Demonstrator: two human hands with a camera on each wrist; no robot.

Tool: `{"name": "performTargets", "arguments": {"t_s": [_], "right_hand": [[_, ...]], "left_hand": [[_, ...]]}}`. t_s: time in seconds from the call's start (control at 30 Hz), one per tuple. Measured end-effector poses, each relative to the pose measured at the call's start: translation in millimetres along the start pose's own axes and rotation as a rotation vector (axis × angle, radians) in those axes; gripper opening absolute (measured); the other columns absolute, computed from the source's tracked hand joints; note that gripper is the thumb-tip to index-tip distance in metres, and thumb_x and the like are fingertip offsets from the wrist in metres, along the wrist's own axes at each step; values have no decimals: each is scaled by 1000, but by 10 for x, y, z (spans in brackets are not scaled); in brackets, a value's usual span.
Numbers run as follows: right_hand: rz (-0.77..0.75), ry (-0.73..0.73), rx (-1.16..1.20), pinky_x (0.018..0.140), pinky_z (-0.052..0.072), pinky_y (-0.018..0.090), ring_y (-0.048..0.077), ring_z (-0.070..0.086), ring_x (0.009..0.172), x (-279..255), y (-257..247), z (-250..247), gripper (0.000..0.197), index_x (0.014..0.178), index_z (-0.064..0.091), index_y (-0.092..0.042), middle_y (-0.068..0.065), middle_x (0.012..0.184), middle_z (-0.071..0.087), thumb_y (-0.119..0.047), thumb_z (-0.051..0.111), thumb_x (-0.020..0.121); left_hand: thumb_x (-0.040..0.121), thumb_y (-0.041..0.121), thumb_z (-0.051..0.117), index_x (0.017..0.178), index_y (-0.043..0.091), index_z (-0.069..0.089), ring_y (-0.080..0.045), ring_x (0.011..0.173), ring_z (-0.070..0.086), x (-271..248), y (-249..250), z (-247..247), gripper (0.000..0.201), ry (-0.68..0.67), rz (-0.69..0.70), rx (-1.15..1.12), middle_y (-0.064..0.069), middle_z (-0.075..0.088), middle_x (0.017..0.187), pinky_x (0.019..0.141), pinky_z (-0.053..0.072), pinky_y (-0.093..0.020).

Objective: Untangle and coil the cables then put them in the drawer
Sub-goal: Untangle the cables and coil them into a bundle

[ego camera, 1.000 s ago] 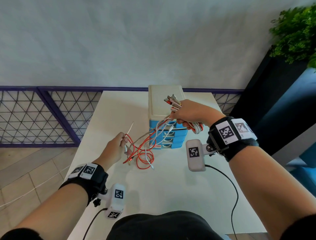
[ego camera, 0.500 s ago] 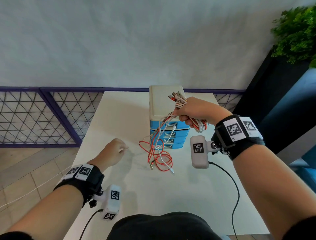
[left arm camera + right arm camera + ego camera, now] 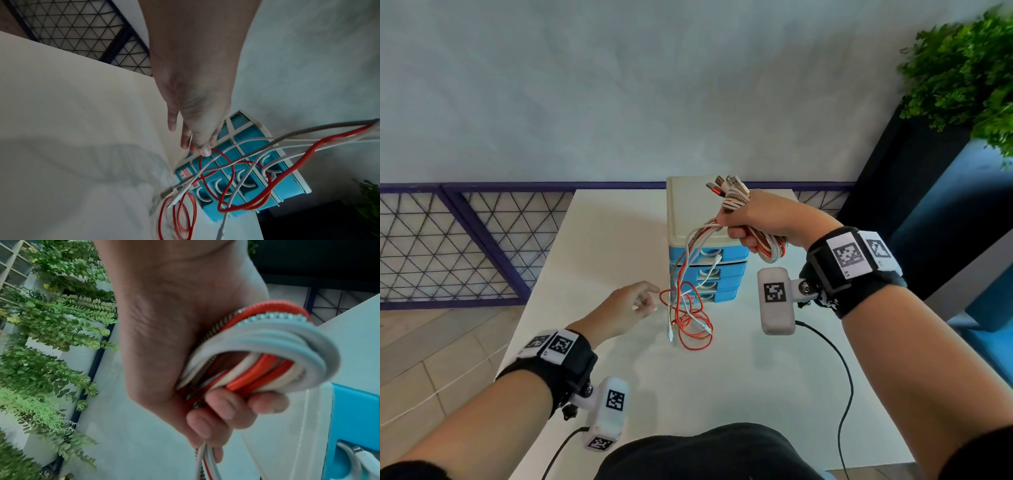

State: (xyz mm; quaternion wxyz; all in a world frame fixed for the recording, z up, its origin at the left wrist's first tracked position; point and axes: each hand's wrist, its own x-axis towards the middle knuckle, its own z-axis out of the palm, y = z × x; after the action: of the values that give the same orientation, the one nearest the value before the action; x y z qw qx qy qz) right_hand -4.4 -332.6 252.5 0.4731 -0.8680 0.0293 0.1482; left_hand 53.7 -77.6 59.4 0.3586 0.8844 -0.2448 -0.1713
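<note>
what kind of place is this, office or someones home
Hard to say; it looks like a lounge or office corner. A white table with a small blue drawer unit stands against a plain grey wall, a mesh railing behind and leafy plants at the right.

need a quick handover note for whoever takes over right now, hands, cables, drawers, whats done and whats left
Right hand: grips the part-coiled cable bundle, raised in front of the drawer unit.
Left hand: open, holds nothing, fingers reaching at the red cable.
Loose tails hang from the bundle onto the table, tangled together.
Done: a few loops coiled.
Left: untangle the tails, finish coiling, open a drawer (all look closed), put the cables in.
</note>
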Motion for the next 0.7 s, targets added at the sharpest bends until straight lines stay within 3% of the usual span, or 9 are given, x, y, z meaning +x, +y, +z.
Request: {"name": "performTargets", "arguments": {"t_s": [0.13,0.23,0.27,0.43,0.5,0.6,0.7], "right_hand": [[-9,-26,48,48,45,26,13,44,45,-9,-16,39,11,88,60,-10,-1,55,52,-19,57,95],[-22,-9,53,49,45,26,13,44,44,-2,-32,81,12,85,59,-11,-2,54,52,-19,58,94],[-26,16,55,49,44,27,13,44,44,1,-36,84,13,82,59,-12,-2,54,52,-19,57,94],[-33,248,160,49,45,28,12,45,43,15,-40,12,11,84,56,-11,-2,55,52,-15,54,94],[-24,339,236,50,44,28,12,45,43,30,-44,-16,13,82,55,-12,-1,56,51,-14,53,94],[-6,420,321,52,43,29,12,44,42,58,-46,-9,17,78,55,-14,-1,56,50,-15,53,95],[-1,383,336,51,44,29,11,44,42,72,-42,34,13,82,56,-13,-2,55,49,-16,53,95]], "left_hand": [[83,18,70,106,23,54,-15,87,62,51,-1,99,29,136,15,10,1,57,103,76,47,-23],[85,20,68,94,19,62,-14,87,61,87,36,132,11,114,36,43,2,63,98,79,47,-28],[86,21,66,86,19,64,-15,83,61,81,44,128,3,87,44,56,1,67,91,77,46,-28],[87,23,59,57,25,53,-7,57,48,-92,-89,108,31,-106,-11,339,6,57,62,56,35,-25],[88,25,57,56,21,47,-12,59,46,-163,-202,116,34,-169,-31,462,4,54,65,55,31,-25],[90,29,55,66,15,52,-18,66,46,-231,-336,118,27,-236,-61,592,-3,58,80,57,32,-27],[89,26,57,64,15,53,-17,62,46,-238,-362,100,28,-309,-112,573,1,54,73,55,32,-26]]}}
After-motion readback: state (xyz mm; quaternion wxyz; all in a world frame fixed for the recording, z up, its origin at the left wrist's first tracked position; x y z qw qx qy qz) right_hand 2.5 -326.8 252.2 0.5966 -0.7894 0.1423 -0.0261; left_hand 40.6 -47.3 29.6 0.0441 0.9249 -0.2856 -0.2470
